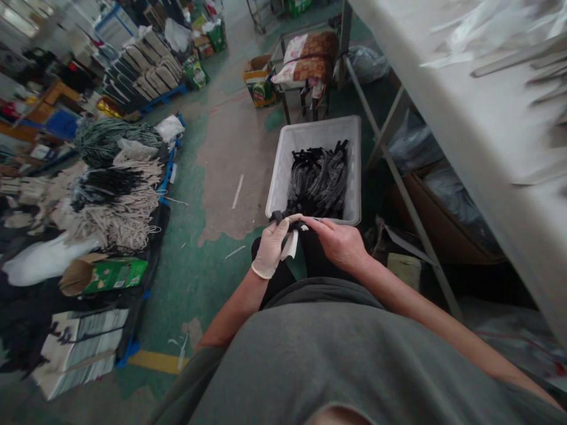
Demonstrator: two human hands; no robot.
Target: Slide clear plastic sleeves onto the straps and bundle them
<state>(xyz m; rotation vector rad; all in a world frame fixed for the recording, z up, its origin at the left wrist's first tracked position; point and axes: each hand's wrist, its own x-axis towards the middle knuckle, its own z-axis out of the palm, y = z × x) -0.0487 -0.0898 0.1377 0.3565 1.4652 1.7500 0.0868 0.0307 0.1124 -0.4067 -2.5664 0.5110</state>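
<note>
I've got both hands up over my lap, just short of the near edge of the white bin (283,159). Left hand (271,247), in a pale glove, is pinched shut on a black strap (279,217) w/ a white bit of paper or tag (290,245) hanging under it; thumb and forefinger do the clamping, rest of the fingers curled. Glove prob. there for grip or to keep the piece clean, can't say which. Right hand (339,242), bare, has its fingertips reaching across to the same strap end, fingers bent and closing on it from the other side, so the piece is held between the two hands, steady enough to work on.

The strap sits right above the bin's near rim, touching neither rim nor pile as far as I can tell. Inside, a bundle of black straps (318,180) lies toward the right wall and far end; left side of the bin floor bare. Bin is on the floor beside the table leg (401,189), close in, so reach stays short.

Left of me, well apart: heaps of cord (113,195) along a pallet edge, a green box (110,274) on its side, stacked paper bags (82,342).
</note>
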